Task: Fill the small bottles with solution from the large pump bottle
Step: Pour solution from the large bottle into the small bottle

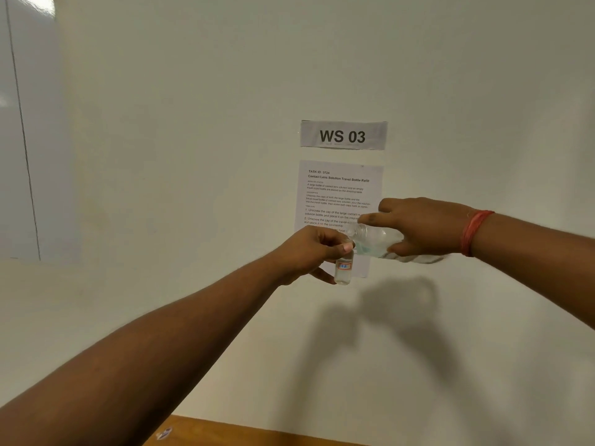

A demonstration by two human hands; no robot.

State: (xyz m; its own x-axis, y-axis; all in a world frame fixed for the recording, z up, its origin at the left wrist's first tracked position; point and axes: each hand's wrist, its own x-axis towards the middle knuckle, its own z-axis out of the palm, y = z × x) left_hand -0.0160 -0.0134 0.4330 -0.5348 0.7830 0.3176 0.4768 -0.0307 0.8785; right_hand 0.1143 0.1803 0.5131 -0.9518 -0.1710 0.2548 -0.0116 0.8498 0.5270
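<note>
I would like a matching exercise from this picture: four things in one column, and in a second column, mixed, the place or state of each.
Things:
1. small bottle
2. large bottle
3. red thread band
4. WS 03 sign

Places or states:
a. taped to the wall above the printed task sheet
b. tilted on its side, gripped by the right hand
c. around the right wrist
d. held upright by the left hand

Right pairs: 1-d, 2-b, 3-c, 4-a
</note>
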